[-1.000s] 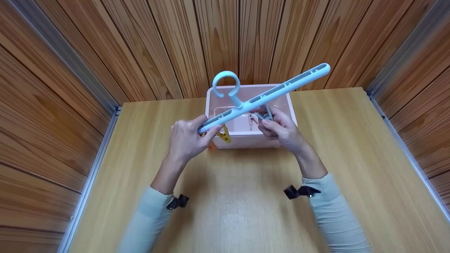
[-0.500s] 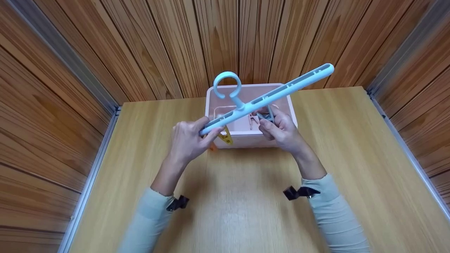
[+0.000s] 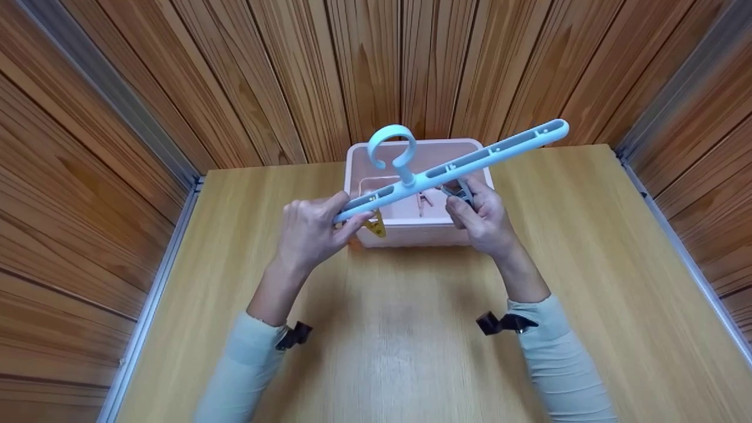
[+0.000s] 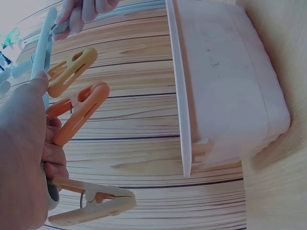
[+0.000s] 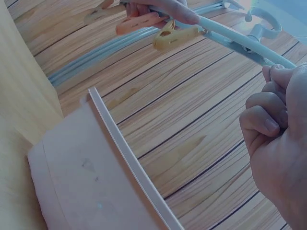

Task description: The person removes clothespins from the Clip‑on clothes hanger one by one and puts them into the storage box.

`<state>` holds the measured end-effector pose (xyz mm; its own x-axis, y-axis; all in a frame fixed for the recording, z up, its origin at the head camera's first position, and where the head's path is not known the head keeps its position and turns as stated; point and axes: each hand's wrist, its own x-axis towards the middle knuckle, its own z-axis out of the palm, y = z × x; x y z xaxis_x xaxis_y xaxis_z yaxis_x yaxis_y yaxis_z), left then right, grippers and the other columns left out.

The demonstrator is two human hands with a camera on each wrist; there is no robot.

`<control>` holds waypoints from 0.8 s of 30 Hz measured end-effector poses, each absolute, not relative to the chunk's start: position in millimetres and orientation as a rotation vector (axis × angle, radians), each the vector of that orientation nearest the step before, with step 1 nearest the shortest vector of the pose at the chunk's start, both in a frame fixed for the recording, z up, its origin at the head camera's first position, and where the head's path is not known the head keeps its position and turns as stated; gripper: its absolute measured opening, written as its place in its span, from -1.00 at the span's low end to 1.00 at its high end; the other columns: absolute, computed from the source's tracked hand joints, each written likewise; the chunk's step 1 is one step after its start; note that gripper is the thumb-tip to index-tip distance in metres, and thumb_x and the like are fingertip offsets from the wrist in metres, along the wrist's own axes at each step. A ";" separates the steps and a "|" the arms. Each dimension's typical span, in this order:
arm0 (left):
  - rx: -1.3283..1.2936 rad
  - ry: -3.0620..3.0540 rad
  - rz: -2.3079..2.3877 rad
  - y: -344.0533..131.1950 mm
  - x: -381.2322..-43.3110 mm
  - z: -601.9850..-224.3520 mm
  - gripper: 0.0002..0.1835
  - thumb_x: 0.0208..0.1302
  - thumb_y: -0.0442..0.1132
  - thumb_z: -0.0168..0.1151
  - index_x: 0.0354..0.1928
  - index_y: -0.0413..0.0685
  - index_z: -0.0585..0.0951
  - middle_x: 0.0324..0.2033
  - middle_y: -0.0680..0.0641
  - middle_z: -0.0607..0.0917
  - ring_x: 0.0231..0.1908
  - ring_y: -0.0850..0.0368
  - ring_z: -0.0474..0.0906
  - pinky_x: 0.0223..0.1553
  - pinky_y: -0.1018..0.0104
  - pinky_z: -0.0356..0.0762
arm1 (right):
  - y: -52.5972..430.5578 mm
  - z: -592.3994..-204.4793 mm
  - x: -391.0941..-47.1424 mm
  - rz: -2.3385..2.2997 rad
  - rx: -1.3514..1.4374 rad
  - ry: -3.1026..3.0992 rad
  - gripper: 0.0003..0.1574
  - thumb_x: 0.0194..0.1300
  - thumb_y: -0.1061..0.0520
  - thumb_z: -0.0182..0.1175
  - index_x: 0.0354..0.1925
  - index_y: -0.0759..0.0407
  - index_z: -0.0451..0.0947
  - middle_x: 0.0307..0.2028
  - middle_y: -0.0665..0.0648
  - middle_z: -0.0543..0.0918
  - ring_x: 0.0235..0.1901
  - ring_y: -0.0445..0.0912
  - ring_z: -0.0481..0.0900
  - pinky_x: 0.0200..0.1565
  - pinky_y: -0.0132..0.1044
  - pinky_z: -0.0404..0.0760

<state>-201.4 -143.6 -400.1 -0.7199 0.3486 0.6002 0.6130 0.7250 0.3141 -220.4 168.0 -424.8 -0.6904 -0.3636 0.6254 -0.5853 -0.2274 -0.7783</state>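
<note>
A light blue hanger with a round hook is held aslant over the bin, its right end higher. My left hand grips its left end. Below the bar, near that hand, hang a yellow clothespin, an orange clothespin and a beige clothespin. My right hand pinches a grey-blue clothespin just under the bar, right of the hook. Whether that clothespin bites on the bar is hidden by the bar and fingers.
A pale pink bin stands at the back of the wooden table. Inside it lies a pink clothespin and a thin pink frame-like piece. Wood-plank walls rise behind and on both sides.
The hanger has shifted to the right and its right end has dipped a little, its slotted top turning more into view. My right hand has moved slightly right with the grey-blue clothespin.
</note>
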 end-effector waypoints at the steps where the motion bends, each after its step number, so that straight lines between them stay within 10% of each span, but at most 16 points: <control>1: -0.742 -2.409 -0.677 -144.9 -201.7 -399.2 -0.62 0.47 0.05 0.54 -0.14 -0.17 0.75 -0.65 -0.11 0.60 -0.68 0.11 0.35 -0.52 0.39 0.18 | 169.4 -424.8 -220.1 1.993 1.137 -1.864 -0.59 0.73 0.40 -0.03 0.41 0.43 0.46 -0.53 0.18 0.29 -0.66 -0.07 0.22 -0.58 -0.33 0.21; 7: -0.828 -2.278 -0.432 -155.1 -208.7 -397.3 -0.59 0.45 0.09 0.54 -0.20 -0.15 0.70 -0.68 -0.08 0.61 -0.72 0.16 0.22 -0.56 0.40 0.06 | 179.2 -425.8 -218.7 1.791 1.071 -1.992 -0.70 0.61 0.58 -0.02 0.22 0.76 0.36 -0.55 0.14 0.29 -0.67 -0.14 0.20 -0.59 -0.33 0.19; 14: -0.896 -2.230 -0.446 -165.8 -218.5 -404.5 -0.33 0.71 0.35 0.05 -0.23 -0.15 0.66 -0.69 -0.06 0.59 -0.73 0.18 0.23 -0.57 0.40 0.03 | 185.3 -431.3 -223.2 1.983 1.150 -1.891 -0.59 0.70 0.45 -0.02 0.15 0.05 0.61 -0.58 0.15 0.24 -0.68 -0.07 0.16 -0.61 -0.23 0.12; 24: -0.713 -2.532 -0.794 -165.8 -208.7 -417.0 -0.61 0.50 0.05 0.48 -0.21 -0.20 0.73 -0.67 -0.03 0.45 -0.66 0.23 0.24 -0.56 0.40 0.13 | 184.7 -421.3 -226.1 2.079 1.149 -2.070 -0.63 0.76 0.35 0.00 0.38 0.19 0.45 -0.56 0.16 0.27 -0.63 -0.01 0.19 -0.55 -0.29 0.17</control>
<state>-208.7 -165.8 -417.0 -0.7940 0.3488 0.4979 0.5706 0.7102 0.4124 -226.1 184.7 -421.3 -0.7339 -0.4855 0.4751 -0.4731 -0.1364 -0.8704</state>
